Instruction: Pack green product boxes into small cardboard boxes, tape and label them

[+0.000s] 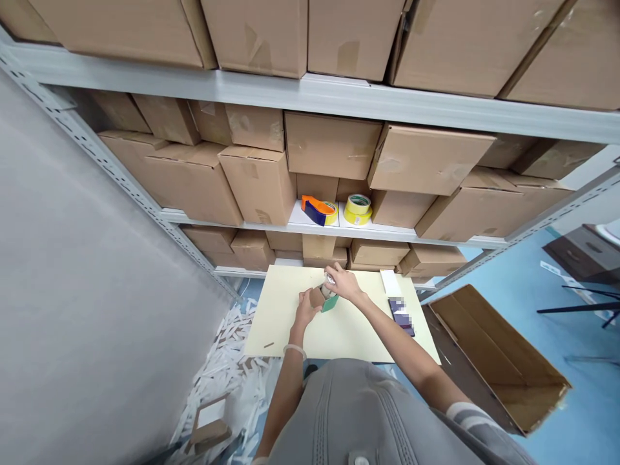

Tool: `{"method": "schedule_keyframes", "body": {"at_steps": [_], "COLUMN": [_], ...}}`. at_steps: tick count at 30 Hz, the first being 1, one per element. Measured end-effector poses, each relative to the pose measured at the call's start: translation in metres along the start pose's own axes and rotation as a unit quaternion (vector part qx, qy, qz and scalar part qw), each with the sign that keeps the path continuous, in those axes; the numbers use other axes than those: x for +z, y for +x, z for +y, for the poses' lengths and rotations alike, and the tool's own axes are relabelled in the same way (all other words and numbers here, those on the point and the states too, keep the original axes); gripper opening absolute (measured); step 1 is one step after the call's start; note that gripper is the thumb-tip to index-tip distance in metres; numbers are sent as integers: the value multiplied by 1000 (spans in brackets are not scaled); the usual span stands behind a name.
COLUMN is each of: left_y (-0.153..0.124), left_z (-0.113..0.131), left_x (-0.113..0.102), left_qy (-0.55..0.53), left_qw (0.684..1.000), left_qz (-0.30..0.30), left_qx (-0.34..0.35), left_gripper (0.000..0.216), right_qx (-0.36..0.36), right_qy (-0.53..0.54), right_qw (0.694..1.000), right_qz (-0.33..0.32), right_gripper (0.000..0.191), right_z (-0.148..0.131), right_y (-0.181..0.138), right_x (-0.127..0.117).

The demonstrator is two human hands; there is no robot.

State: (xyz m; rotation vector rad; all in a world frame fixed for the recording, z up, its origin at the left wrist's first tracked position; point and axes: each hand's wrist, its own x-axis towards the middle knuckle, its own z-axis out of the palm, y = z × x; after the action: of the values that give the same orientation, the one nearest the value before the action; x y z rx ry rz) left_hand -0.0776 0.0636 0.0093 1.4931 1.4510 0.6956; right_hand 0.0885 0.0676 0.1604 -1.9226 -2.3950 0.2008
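Observation:
Over the pale yellow tabletop, my left hand is closed around a small cardboard box with brown and green sides. The box is tilted, and its open end faces my right hand. The fingers of that hand grip a small whitish object with a round, shiny end at the box's opening. Whether this object is partly inside the box I cannot tell; my fingers cover much of it. A thin brown strip lies on the tabletop near its front left.
A white slip and a dark phone lie at the tabletop's right. Shelves ahead hold cardboard boxes, an orange-and-blue tape dispenser and yellow tape rolls. A large open carton stands right; paper scraps cover the left floor.

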Motion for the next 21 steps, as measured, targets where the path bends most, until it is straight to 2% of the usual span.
{"method": "schedule_keyframes", "body": {"at_steps": [4, 8, 13, 21], "left_y": [1, -1, -2, -4], "left_z": [-5, -3, 7, 18], "left_x": [0, -6, -10, -16], "left_qy": [31, 52, 72, 101], "left_qw": [999, 999, 997, 994], "left_qz": [-4, 12, 28, 43], "left_qx": [12, 3, 2, 15], "left_gripper": [74, 69, 65, 67], "right_qx": [-26, -4, 25, 21], "right_qy": [-26, -27, -26, 13], "right_qw": [997, 993, 993, 997], "right_qz": [-67, -112, -109, -75], "right_gripper": [34, 36, 41, 42], "right_z": [1, 2, 5, 11], "right_y": [3, 5, 9, 6], "right_x": [27, 50, 66, 74]}}
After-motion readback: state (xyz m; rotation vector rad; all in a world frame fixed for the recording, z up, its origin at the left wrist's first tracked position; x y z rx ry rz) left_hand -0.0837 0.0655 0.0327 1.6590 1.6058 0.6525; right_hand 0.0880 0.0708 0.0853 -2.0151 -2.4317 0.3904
